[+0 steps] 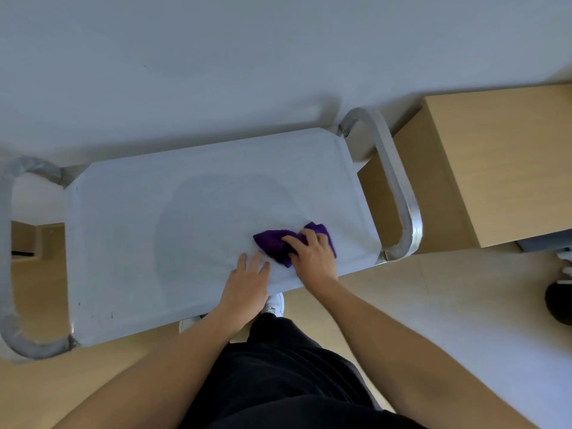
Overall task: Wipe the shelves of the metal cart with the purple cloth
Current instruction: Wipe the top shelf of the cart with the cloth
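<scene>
Presently, the purple cloth point(280, 246) is pressed flat against the top shelf point(192, 218) of the metal cart point(399, 193) by the right hand point(311, 258), whose fingers are spread over the bunched fabric rather than closed around it. The cloth is located near the front right corner of the shelf. The left hand point(247, 280) is laid open, palm down, on the shelf's front edge just beside the cloth; nothing is held by it.
</scene>
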